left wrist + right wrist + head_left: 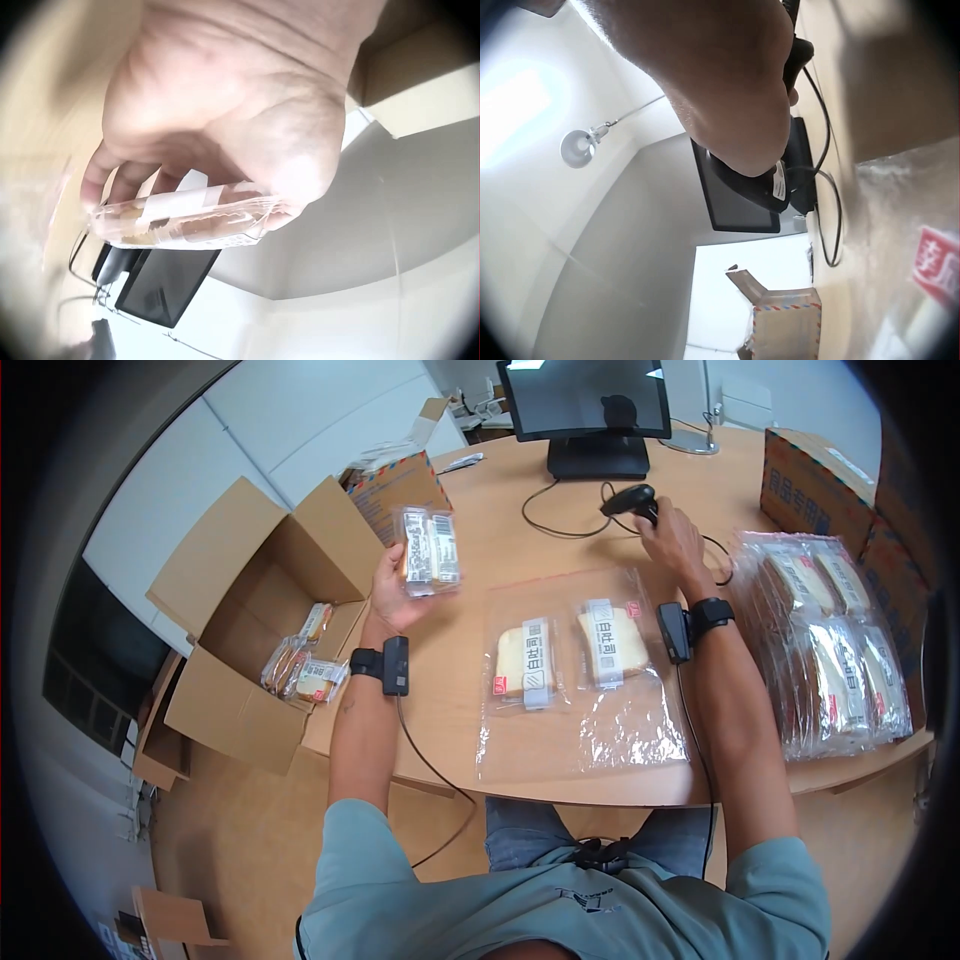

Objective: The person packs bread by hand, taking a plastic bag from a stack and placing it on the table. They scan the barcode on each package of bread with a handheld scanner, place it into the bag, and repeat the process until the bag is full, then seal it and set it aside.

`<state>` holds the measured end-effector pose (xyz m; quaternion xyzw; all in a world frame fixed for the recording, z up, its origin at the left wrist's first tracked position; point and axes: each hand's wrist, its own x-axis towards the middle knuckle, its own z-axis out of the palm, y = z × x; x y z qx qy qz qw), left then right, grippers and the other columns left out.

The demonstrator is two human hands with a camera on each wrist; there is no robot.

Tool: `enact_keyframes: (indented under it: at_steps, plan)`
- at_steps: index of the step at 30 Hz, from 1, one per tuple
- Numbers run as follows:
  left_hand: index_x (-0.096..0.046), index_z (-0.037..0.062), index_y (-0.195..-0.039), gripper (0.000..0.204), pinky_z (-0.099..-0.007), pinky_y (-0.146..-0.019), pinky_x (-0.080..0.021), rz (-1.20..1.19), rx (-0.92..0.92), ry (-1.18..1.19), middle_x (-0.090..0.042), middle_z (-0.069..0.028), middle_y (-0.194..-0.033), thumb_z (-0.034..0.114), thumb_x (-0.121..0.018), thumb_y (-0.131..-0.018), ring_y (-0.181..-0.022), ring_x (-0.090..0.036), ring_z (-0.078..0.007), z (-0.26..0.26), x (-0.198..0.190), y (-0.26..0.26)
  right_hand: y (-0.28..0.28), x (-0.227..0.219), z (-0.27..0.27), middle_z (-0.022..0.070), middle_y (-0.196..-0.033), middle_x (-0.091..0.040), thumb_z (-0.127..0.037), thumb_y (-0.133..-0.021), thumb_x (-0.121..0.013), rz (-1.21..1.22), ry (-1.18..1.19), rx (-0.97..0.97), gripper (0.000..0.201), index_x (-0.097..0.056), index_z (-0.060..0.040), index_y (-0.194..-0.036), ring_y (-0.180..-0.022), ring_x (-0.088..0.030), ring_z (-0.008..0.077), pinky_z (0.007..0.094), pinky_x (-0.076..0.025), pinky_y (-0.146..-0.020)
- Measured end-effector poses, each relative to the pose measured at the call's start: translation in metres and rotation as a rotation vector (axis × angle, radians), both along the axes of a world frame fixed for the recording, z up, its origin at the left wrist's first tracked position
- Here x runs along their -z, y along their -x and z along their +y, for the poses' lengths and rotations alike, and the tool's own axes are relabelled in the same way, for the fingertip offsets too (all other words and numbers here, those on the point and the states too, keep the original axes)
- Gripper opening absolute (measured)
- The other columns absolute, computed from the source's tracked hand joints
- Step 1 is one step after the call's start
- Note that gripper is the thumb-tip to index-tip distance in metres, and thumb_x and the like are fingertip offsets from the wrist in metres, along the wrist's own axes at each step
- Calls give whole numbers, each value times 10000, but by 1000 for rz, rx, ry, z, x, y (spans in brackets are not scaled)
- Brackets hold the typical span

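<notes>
In the head view the left hand (396, 592) grips a clear-wrapped bread pack (428, 550), its barcode label facing up. The left wrist view has the same pack (187, 217) edge-on between the fingers and thumb of the left hand (225, 97). The right hand (674, 546) holds a black handheld scanner (632, 501) above the table, pointed leftward. The right wrist view catches the scanner (754, 187) partly behind the right hand (727, 97). Two bread packs, one on the left (524, 663) and one on the right (612, 644), lie on a flat clear plastic bag (580, 745).
An open cardboard box (235, 695) with several bread packs (312, 678) stands at the left. At the right lies a large bag of bread packs (830, 650), near closed boxes (815, 485). A monitor (590, 405) stands at the back; a cable (560, 532) runs across the table.
</notes>
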<state>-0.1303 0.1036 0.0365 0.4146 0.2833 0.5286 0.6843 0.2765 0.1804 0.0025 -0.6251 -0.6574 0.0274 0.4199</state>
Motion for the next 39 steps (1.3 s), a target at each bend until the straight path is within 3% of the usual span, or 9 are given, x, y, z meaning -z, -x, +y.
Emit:
enact_keyframes:
  at_steps: [2, 3, 9, 19, 24, 31, 33, 37, 39]
  plan:
    - [-463, 80, -1416, 621, -683, -981, -419, -119, 165, 10, -596, -199, -1302, 508, -350, -981, -1148, -570, -515, 7, 6, -35, 9, -18, -8, 234, -983, -670, -366, -824, -699, 43, -66, -105, 421, -584, -24, -1041, -956, -647, 399, 492, -493, -812]
    - [-432, 88, -1441, 635, -682, -985, -421, -140, 223, 15, -598, -194, -1303, 521, -358, -983, -1142, -569, -520, 9, 8, -50, 14, -27, -13, 232, -963, -677, -390, -795, -734, 80, -136, -225, 461, -585, -18, -1023, -936, -656, 391, 482, -498, -799]
    - [-392, 41, -1450, 680, -683, -930, -468, -175, 301, 33, -549, -243, -1321, 533, -384, -981, -1091, -601, -510, 21, 14, -93, 26, -48, -27, 190, -849, -694, -430, -686, -842, 18, -138, -365, 582, -603, -22, -1024, -841, -668, 387, 438, -508, -733]
    - [-383, 57, -1448, 677, -678, -936, -471, -70, 360, 28, -541, -232, -1333, 547, -398, -981, -1108, -584, -534, 20, 8, -102, 36, -46, -32, 218, -832, -687, -342, -709, -791, -95, -65, -294, 596, -553, -5, -1140, -822, -662, 416, 473, -512, -752]
    - [-356, 86, -1478, 623, -669, -920, -488, -70, 370, 39, -553, -200, -1335, 497, -309, -1011, -1089, -605, -519, 17, 8, -104, 35, -47, -33, 234, -834, -684, -307, -724, -759, -102, -43, -309, 568, -544, 19, -1135, -820, -657, 431, 481, -512, -754]
    - [-368, 82, -1471, 622, -670, -929, -481, -48, 358, 64, -556, -196, -1333, 498, -310, -1012, -1109, -594, -520, 19, 10, -103, 31, -46, -32, 234, -879, -686, -321, -761, -746, -102, 19, -308, 522, -538, 23, -1095, -875, -654, 429, 478, -505, -783]
    - [-424, 39, -1413, 652, -604, -917, -504, -22, 285, 20, -579, -240, -1279, 535, -364, -995, -1096, -608, -477, 16, 9, -102, 22, -32, -18, 240, -906, -683, -315, -780, -727, -99, -16, -302, 492, -535, 24, -1080, -894, -651, 428, 482, -502, -786]
    - [-458, 58, -1386, 590, -530, -888, -516, -20, 219, -37, -599, -196, -1249, 501, -396, -1002, -1071, -622, -385, 24, 21, -84, 3, -2, 2, 231, -971, -676, -272, -815, -672, -158, 47, -163, 394, -549, 4, -1069, -942, -648, 403, 481, -500, -807]
    - [-486, 74, -1359, 514, -462, -874, -502, 47, -51, -48, -619, -130, -1188, 441, -477, -998, -1044, -610, -283, 18, 24, -83, -3, 8, 1, 226, -973, -674, -259, -821, -660, -190, 70, -149, 370, -559, -2, -1067, -951, -643, 406, 487, -485, -829]
